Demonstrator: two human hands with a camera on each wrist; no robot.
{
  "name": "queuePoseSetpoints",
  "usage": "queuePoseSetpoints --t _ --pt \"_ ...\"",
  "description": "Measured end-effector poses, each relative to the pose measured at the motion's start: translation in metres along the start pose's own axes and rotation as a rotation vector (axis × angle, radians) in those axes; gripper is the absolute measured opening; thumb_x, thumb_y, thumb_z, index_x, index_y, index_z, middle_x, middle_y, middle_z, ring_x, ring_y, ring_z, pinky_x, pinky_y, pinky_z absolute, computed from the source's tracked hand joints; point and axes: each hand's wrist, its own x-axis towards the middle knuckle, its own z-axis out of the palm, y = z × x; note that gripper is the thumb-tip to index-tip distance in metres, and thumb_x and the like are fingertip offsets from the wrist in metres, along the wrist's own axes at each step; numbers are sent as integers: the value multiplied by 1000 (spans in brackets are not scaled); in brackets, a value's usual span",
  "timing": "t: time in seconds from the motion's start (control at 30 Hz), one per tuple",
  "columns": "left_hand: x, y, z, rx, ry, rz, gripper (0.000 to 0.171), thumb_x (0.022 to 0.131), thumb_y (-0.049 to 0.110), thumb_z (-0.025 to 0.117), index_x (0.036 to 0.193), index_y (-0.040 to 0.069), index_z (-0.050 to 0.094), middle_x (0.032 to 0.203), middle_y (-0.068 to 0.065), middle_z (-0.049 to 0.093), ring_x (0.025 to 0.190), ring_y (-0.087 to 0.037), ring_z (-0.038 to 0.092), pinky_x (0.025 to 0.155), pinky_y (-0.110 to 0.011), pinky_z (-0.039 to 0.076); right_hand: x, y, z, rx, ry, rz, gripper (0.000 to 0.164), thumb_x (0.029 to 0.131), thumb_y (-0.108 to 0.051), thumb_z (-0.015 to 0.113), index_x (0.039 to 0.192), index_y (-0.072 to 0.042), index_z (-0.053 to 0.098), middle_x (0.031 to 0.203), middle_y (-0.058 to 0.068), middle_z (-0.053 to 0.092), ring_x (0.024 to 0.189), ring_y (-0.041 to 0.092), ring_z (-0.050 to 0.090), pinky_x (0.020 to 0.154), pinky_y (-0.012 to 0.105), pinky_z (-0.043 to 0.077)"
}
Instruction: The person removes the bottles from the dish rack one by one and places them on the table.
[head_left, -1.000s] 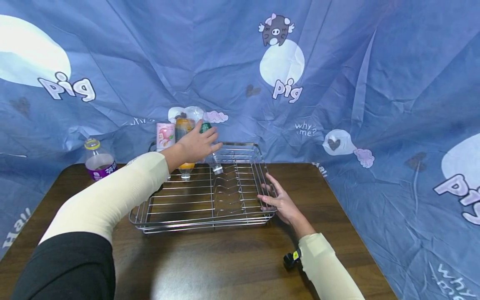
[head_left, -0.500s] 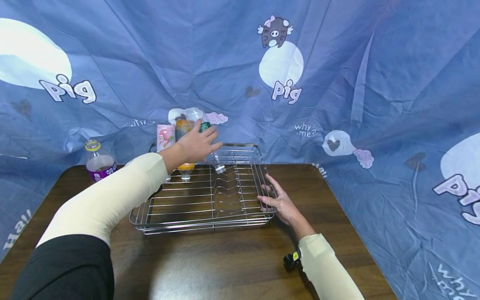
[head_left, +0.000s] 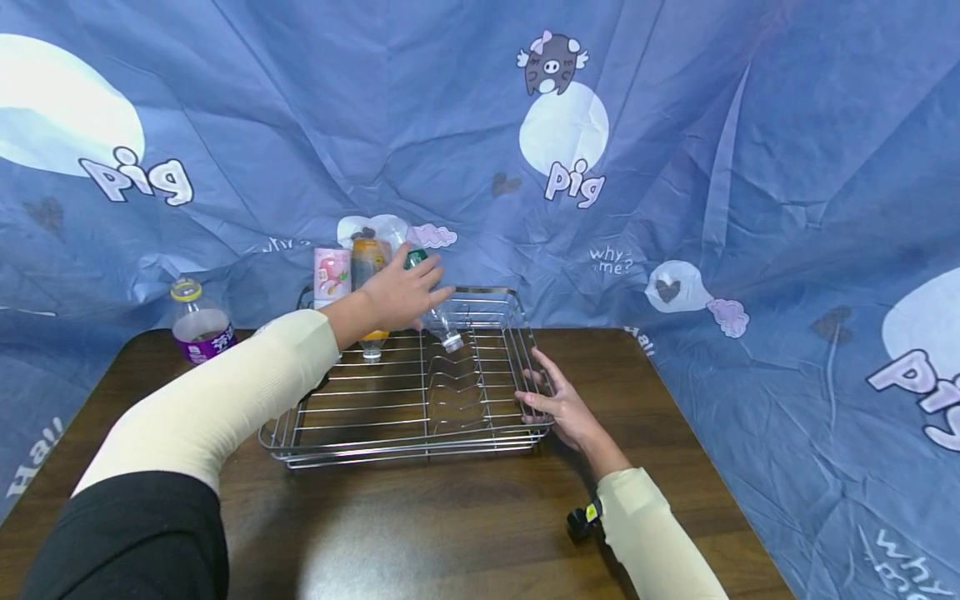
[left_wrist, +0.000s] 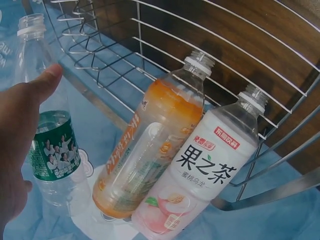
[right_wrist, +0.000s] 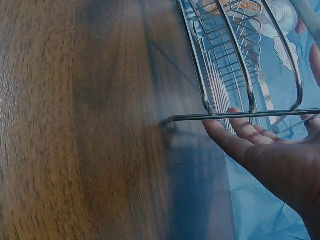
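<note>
My left hand (head_left: 393,292) grips a clear plastic bottle (left_wrist: 55,145) with a green label over the back of the wire dish rack (head_left: 360,454). The bottle is uncapped and tilted, neck down, over the rack's wavy wire dividers. Beside it, two uncapped bottles lean neck down at the rack's back left: an orange-labelled bottle (left_wrist: 152,145) and a white and pink tea bottle (left_wrist: 200,165). At the rack's right end, my right hand (head_left: 566,408) touches the side wires with its fingers spread; some fingertips lie behind the wire in the right wrist view (right_wrist: 255,145).
A bottle with a yellow cap and purple label (head_left: 201,325) stands at the back left of the wooden table (head_left: 420,525), left of the rack. Blue printed cloth (head_left: 465,167) hangs behind the table and along its right side.
My left hand has moved slightly right with the green-labelled bottle, whose neck has swung right and tilted more. My right hand and the rack have stayed in place.
</note>
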Motion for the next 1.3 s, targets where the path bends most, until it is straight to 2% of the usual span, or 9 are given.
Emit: queuePoseSetpoints --t 0.4,0.7,0.83,1.1,1.3 --pt "-1 1 1 -44 17 -8 84 91 61 63 157 16 34 155 -20 36 148 -39 25 114 -71 19 0 -1 1 5 -1 0 85 97 5 54 163 -21 8 158 35 14 135 60 35 89 60 53" --pt "1 4 -5 -63 25 -15 84 93 61 61 158 17 33 157 -19 36 149 -38 23 114 -71 19 0 -3 1 7 7 4 83 98 7 51 163 -21 9 158 35 14 135 60 35 90 63 51" --pt "3 7 -7 -73 23 -25 85 93 64 59 158 17 32 158 -18 35 150 -37 22 115 -70 19 1 -2 -1 4 1 2 84 98 6 53 163 -21 7 158 35 14 134 59 36 89 60 53" --pt "7 14 -8 -163 -30 -59 88 92 64 58 161 18 27 162 -17 29 151 -36 18 116 -70 13 0 0 -1 2 5 7 85 98 6 53 164 -22 7 159 35 13 134 57 37 88 58 54" --pt "7 18 -10 -231 -32 -87 87 93 64 58 160 18 28 160 -15 32 151 -36 18 116 -70 13 0 0 0 8 0 8 86 98 5 54 164 -23 7 159 35 12 135 57 37 88 56 55"
